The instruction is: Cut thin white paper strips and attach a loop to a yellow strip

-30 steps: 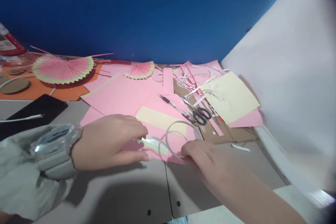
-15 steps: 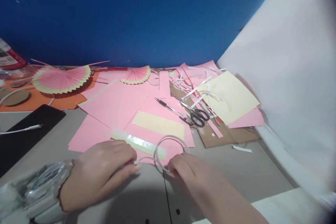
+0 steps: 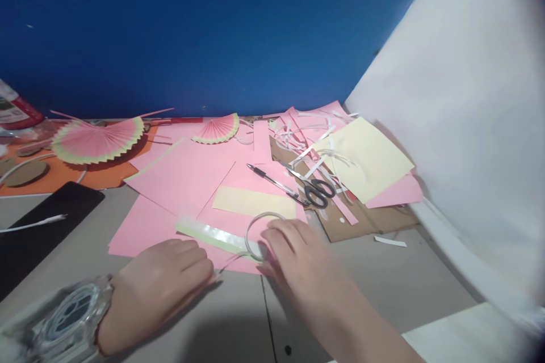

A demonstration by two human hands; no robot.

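My left hand (image 3: 164, 281) lies low on the grey table, fingers curled down and pinching the thin end of a white strip. My right hand (image 3: 298, 255) rests on the near edge of a pink sheet (image 3: 238, 221), fingers bent, holding a curled loop of white strip (image 3: 255, 227). A shiny taped cream strip (image 3: 213, 233) lies between both hands on the pink paper. A cream rectangle (image 3: 253, 202) sits just beyond it. A watch (image 3: 68, 317) is on my left wrist.
Scissors (image 3: 317, 190) and a pen (image 3: 272, 181) lie behind the pink sheet, among white paper scraps (image 3: 310, 139). A cream sheet (image 3: 366, 159) lies at right, two pleated fans (image 3: 97, 139) at back left, a black slab (image 3: 38, 227) with a cable at left. A white board (image 3: 468, 125) leans at right.
The view has tilted and both hands now sit closer to me. The taped strip has come out from under my left hand, and my right hand has moved onto the loop.
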